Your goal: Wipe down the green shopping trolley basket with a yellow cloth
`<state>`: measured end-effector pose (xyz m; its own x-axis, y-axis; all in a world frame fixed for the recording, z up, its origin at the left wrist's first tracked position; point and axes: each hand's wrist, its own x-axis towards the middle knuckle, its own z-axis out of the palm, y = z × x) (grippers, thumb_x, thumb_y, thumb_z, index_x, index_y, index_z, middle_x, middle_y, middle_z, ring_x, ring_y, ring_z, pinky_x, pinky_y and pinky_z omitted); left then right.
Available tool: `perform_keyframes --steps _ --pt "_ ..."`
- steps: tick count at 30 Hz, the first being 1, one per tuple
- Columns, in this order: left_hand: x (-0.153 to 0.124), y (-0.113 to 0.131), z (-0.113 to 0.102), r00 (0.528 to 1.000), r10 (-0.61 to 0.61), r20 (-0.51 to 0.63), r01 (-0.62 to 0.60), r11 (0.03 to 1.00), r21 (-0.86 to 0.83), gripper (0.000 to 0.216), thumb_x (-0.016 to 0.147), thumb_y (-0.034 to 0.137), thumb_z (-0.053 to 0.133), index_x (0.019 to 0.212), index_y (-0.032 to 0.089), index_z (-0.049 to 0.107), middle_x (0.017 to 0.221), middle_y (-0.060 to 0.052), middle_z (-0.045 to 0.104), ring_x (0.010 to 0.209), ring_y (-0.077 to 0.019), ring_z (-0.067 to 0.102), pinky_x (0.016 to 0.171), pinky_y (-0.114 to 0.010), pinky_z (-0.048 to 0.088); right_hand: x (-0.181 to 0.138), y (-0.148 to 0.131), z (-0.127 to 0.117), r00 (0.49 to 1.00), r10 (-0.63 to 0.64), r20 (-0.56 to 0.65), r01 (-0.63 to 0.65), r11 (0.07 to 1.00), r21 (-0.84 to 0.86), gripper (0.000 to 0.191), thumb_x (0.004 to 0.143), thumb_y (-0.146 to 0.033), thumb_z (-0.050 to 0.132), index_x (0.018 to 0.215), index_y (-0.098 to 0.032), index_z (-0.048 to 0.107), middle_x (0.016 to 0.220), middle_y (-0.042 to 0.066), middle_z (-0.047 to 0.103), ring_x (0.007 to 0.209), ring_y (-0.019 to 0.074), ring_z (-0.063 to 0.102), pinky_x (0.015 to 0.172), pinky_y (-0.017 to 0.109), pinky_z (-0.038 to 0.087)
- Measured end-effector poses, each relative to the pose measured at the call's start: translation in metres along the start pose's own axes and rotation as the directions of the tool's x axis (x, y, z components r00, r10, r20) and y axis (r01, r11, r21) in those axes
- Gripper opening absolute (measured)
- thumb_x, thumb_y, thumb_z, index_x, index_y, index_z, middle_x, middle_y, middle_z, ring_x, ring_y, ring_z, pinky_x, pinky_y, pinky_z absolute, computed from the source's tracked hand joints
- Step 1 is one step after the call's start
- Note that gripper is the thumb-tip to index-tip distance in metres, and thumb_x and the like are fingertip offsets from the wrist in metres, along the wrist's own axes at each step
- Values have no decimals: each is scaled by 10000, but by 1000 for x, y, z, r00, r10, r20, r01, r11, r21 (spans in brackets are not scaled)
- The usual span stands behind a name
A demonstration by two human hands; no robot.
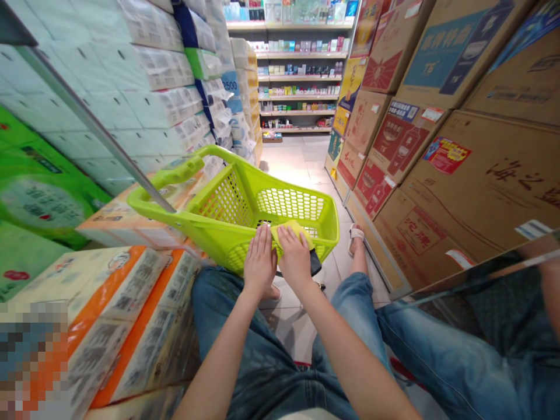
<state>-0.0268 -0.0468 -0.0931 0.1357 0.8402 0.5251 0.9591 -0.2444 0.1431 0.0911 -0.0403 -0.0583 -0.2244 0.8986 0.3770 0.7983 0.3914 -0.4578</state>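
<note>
A lime-green plastic shopping basket [289,204] stands on the floor in front of my knees, its handle [179,172] swung up to the left. My left hand [259,262] lies flat on the basket's near rim, fingers stretched out. My right hand [295,259] presses a yellow cloth [292,230] onto the same rim, fingers spread over it. A dark edge of the cloth hangs down beside my right wrist. I wear blue jeans and sit or crouch low in a shop aisle.
Stacked tissue packs [144,93] wall the left side, with orange-and-white packs [131,315] close to my left leg. Brown cardboard cartons [481,181] are piled along the right. The tiled aisle [297,163] runs ahead to shelves of goods [300,76]. A sandalled foot [355,236] shows beyond the basket.
</note>
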Motion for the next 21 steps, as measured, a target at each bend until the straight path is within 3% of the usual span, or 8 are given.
perform_keyframes --steps 5,10,13,16,21 --pt "-1 1 -1 1000 16 -8 -16 1000 7 608 982 239 299 1553 133 118 1604 -104 255 1496 -214 181 1192 -426 255 -26 40 -15 998 -43 -51 43 999 -6 757 716 37 397 1433 -199 449 1488 24 477 1426 139 346 1210 401 170" --pt "-2 1 -1 1000 10 -22 -11 1000 -16 600 981 235 296 1553 139 141 1601 -102 262 1494 -221 192 1198 -427 248 -54 107 -36 981 102 -162 -98 995 36 785 678 32 385 1413 -223 487 1461 25 512 1397 183 405 1178 462 273" --pt "-2 2 -1 999 9 -34 -10 999 -33 606 980 240 300 1555 143 133 1601 -101 262 1492 -225 199 1200 -433 247 -61 131 -42 961 157 -228 -139 986 94 785 650 23 384 1382 -218 532 1421 38 555 1364 201 452 1142 451 357" --pt "-2 4 -2 999 3 -40 -4 999 -39 608 980 242 307 1554 139 136 1602 -106 259 1491 -228 202 1199 -438 248 -57 123 -41 951 196 -239 -190 981 50 763 656 27 390 1364 -207 554 1397 51 577 1360 216 457 1141 453 351" --pt "-2 5 -2 1000 -9 -21 9 1000 -20 615 975 238 319 1550 126 136 1604 -109 254 1496 -227 183 1195 -436 257 -30 53 -29 982 158 -108 -168 981 -95 681 748 21 421 1388 -194 512 1447 63 526 1385 244 419 1155 481 267"
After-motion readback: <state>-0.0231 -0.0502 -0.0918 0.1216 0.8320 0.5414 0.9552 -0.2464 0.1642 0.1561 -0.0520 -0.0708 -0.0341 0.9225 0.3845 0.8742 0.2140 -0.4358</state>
